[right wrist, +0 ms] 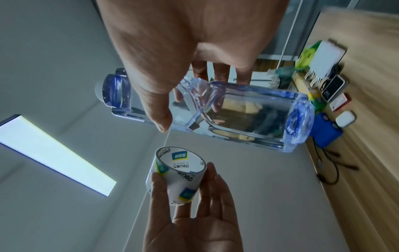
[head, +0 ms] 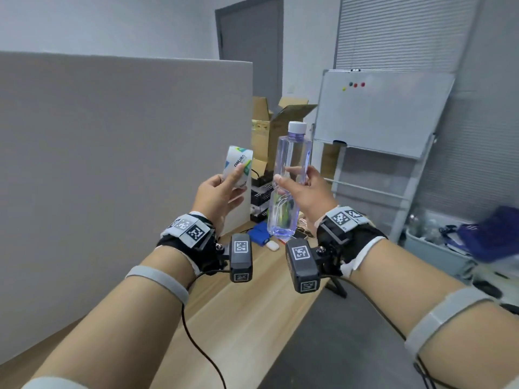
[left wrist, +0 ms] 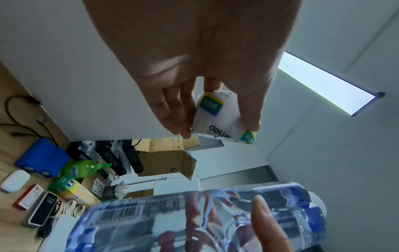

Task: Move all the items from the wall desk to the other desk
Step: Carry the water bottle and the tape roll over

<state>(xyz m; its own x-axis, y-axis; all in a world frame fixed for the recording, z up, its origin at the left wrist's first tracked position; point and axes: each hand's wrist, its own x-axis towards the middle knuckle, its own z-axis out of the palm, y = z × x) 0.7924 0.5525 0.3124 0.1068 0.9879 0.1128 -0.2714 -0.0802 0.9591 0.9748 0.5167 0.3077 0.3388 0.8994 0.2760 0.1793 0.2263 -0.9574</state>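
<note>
My left hand [head: 233, 181] grips a white roll of tape [head: 237, 167] with blue, green and yellow print, thumb on the front and fingers behind. In the left wrist view the left hand [left wrist: 218, 130] pinches the tape roll [left wrist: 218, 119] between thumb and fingers. My right hand [head: 297, 178] holds a clear water bottle [head: 289, 153] with a white cap upright by its middle. In the right wrist view the thumb and fingers of the right hand [right wrist: 190, 102] wrap the bottle [right wrist: 248, 116], and the tape roll [right wrist: 179, 173] shows below it. Both items are raised above the wooden desk [head: 247, 304].
On the desk's far end lie a blue box [head: 259, 233], a white case [head: 272, 245], a green bottle [left wrist: 82, 168], a remote [left wrist: 43, 209], small boxes and cables. A grey partition [head: 112, 164] stands left. Cardboard boxes [head: 269, 127] and a whiteboard [head: 379, 110] stand beyond.
</note>
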